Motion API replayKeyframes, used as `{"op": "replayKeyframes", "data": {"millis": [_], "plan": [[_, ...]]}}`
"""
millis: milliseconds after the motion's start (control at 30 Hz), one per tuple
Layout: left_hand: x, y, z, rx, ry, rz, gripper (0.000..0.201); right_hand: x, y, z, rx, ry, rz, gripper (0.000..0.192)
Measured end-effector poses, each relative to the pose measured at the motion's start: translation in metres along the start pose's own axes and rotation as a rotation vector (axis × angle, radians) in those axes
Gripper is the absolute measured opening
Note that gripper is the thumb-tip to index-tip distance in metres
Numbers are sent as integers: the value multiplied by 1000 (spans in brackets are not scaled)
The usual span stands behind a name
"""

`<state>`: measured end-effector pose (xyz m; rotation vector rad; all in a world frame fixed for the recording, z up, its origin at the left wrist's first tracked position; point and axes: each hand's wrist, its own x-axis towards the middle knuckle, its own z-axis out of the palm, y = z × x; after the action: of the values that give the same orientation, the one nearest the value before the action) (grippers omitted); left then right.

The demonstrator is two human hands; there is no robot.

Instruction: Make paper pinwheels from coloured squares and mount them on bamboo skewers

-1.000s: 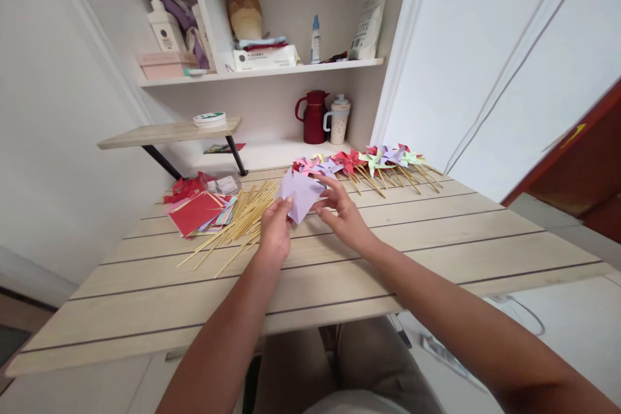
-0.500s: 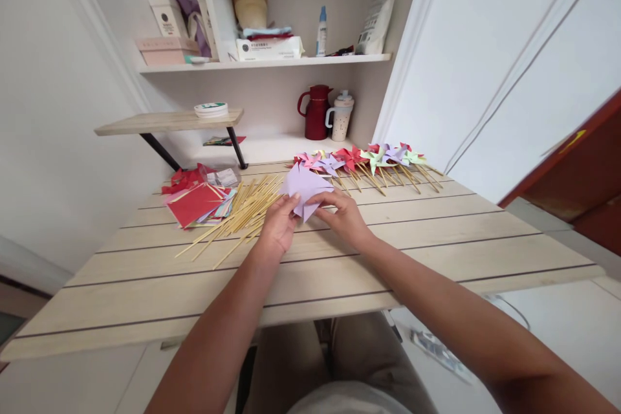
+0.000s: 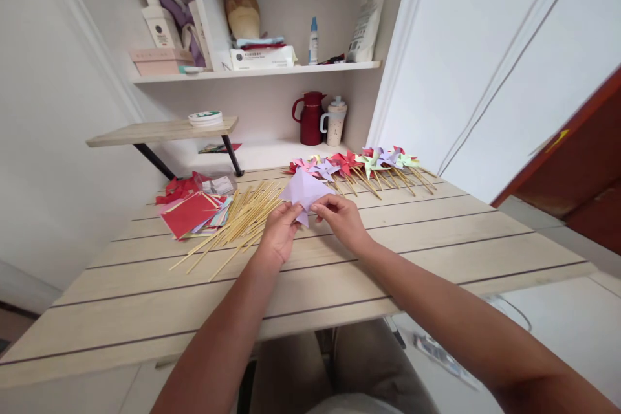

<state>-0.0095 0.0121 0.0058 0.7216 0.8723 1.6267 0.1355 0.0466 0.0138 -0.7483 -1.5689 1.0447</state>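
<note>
A worktop (image 3: 427,259) of pale wood-look planks with dark seams spreads across the middle and lower part of the frame, its near edge running above the person's lap. At the centre, a lilac sheet of folded paper (image 3: 305,186) is held up above the worktop. The left hand (image 3: 280,228) pinches its lower left edge between thumb and fingers; the right hand (image 3: 343,220) has thumb and index finger pressed together on its lower right edge.

Left of centre lies a loose fan of thin yellowish wooden sticks (image 3: 245,215), next to a pile of coloured paper squares (image 3: 188,215) topped with red (a crumpled clear plastic bag (image 3: 218,185) sits just behind). Right of centre, a row of paper pinwheels on sticks (image 3: 346,163), in red, lilac, pink and pale green, lines the back of the worktop.

At the left, a small wooden stand with black legs (image 3: 160,132) carries a round white tub (image 3: 205,118). A dark red jug (image 3: 311,119) and a cream speckled cup (image 3: 334,123) stand side by side in the white alcove, upper centre. Above them, a white shelf (image 3: 310,68) bears a brown plush toy (image 3: 243,10) and a blue-capped bottle (image 3: 313,44). A white wall (image 3: 451,32) with a hanging cable fills the upper right, ending at a reddish-brown panel (image 3: 577,149).
</note>
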Motion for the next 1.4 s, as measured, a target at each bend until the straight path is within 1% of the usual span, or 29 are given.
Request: {"op": "replayKeyframes", "data": {"millis": [233, 400, 533, 900, 1067, 1167, 1267, 1400], "plan": [[-2, -1, 2, 4, -14, -10, 33, -1, -6, 0, 8, 32, 48, 30], [-1, -2, 4, -7, -20, -16, 35, -1, -6, 0, 14, 27, 56, 28], [-2, -2, 5, -5, -18, -19, 35, 0, -5, 0, 12, 32, 48, 28], [-2, -4, 6, 15, 1, 23, 32, -1, -5, 1, 19, 15, 32, 33], [-2, -5, 7, 59, 29, 51, 31, -2, -4, 2, 12, 0, 32, 36], [-1, -5, 6, 81, 67, 84, 31, -2, -3, 2, -2, 0, 37, 36], [1, -3, 3, 120, 123, 141, 29, -1, -2, -4, -39, 54, 10, 33], [1, 1, 1, 302, 155, 233, 20, 7, -2, -19, -143, 206, -129, 36]]}}
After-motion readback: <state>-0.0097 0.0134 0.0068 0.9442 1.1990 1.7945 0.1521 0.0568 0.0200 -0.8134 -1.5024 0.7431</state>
